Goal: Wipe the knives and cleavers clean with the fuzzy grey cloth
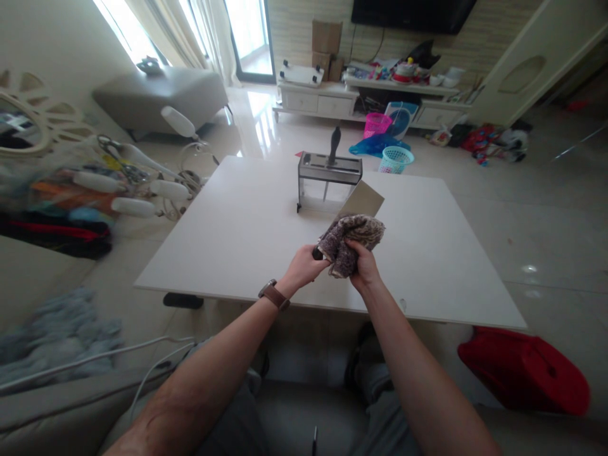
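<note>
My left hand [304, 267] is closed around the black handle of a cleaver, whose broad pale blade [365, 200] points away to the upper right. A brown patterned cloth [354, 235] is bunched over the part of the blade near the handle. Its folds are gripped by my right hand [365, 266], thumb on top. Both hands are above the near half of the white table [247, 234]. Just beyond the blade stands a knife block [308, 166] with a see-through front, and a black-handled knife [335, 145] is upright in it.
Beyond the table are a light blue basket [396, 158], a pink basket [377, 123] and a low white cabinet [304, 101]. A lamp with several white shades [171, 189] is close to the table's left edge. A red object [522, 370] sits at lower right.
</note>
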The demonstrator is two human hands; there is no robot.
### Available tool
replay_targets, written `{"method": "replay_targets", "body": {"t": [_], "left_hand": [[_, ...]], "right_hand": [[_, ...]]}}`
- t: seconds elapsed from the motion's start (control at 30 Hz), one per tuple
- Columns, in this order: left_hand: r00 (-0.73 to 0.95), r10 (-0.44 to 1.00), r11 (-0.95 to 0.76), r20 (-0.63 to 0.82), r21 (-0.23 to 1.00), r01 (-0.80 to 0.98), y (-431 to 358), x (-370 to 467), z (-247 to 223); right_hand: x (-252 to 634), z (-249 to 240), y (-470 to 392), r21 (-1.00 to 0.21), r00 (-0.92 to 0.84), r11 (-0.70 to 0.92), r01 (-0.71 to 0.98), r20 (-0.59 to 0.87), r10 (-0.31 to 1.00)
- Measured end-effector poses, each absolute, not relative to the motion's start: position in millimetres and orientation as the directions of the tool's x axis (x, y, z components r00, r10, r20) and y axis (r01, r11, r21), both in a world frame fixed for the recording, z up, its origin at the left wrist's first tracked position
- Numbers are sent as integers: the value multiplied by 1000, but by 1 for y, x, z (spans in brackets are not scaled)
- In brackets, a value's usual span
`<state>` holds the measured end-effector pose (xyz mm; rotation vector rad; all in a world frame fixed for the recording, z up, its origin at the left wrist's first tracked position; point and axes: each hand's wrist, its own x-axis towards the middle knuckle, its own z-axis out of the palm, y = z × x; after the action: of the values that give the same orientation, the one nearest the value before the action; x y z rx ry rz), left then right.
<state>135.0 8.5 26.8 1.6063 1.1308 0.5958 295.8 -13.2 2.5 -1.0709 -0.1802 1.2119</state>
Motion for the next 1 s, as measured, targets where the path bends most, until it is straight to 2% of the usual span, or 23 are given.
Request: {"method": "replay_targets", "body": {"t": [1.0], "left_hand": [[430,886,-1,-176,925,380,8,136,24]], "right_hand": [[296,2,-14,-738,392,-62,-672,-425,816]]}}
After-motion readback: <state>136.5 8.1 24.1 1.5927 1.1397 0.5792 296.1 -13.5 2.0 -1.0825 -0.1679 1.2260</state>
